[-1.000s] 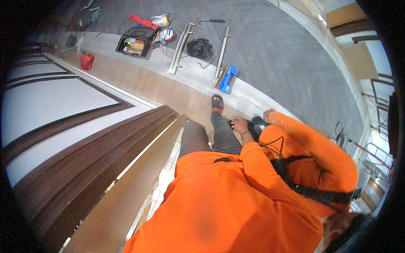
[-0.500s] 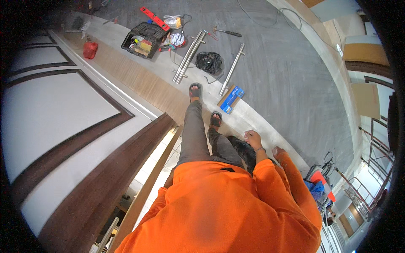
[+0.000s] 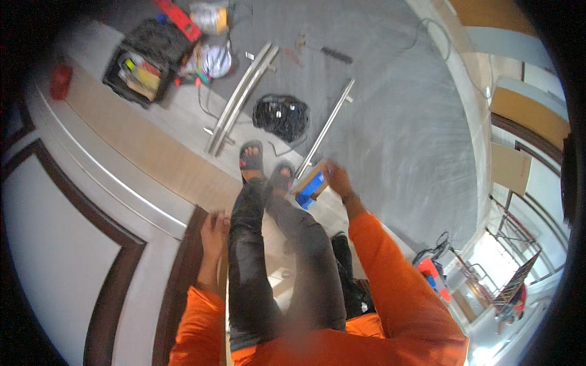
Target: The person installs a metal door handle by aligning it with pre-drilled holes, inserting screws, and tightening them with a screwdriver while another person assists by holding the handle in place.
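while the blue box [image 3: 312,188] lies on the floor down-left of the nearer right hand [image 3: 339,180], long axis slanting up toward it, the left hand [image 3: 214,233] hangs by dark trim [image 3: 183,271]; i can't tell whether either grips anything.

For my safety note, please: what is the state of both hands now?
Left hand: blurred; open or closed cannot be told.
Right hand: by the blue box; holding cannot be told.
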The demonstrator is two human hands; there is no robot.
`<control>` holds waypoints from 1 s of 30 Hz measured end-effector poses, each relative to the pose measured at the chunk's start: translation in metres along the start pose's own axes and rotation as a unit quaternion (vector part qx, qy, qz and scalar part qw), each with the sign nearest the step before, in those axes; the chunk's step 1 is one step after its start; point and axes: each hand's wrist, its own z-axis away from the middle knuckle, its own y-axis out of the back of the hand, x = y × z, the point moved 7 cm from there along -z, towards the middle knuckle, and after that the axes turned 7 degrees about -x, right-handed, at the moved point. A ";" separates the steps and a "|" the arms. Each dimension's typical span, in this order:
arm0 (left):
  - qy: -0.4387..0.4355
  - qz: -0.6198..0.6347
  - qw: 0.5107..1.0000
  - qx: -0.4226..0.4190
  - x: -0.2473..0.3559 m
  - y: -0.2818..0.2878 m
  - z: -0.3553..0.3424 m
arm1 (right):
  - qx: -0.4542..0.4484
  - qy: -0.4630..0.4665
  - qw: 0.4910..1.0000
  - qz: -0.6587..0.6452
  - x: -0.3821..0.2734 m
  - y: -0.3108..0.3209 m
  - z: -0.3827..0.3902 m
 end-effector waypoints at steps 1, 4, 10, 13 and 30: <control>0.021 0.060 0.996 -0.058 0.005 -0.030 -0.040 | 0.027 0.072 0.990 0.115 0.021 -0.011 -0.047; -0.125 -0.137 0.977 -0.105 0.029 -0.091 -0.154 | 0.021 0.004 0.999 0.029 0.042 -0.013 -0.237; -0.432 -0.348 0.825 -0.107 0.031 -0.214 -0.350 | 0.128 0.016 0.967 0.218 0.131 -0.030 -0.452; -0.439 -0.447 0.779 0.006 0.016 -0.231 -0.402 | 0.161 0.093 0.958 0.219 0.116 -0.046 -0.476; -0.289 -0.296 0.908 -0.070 0.009 -0.208 -0.421 | 0.135 -0.107 0.904 -0.392 0.160 -0.024 -0.253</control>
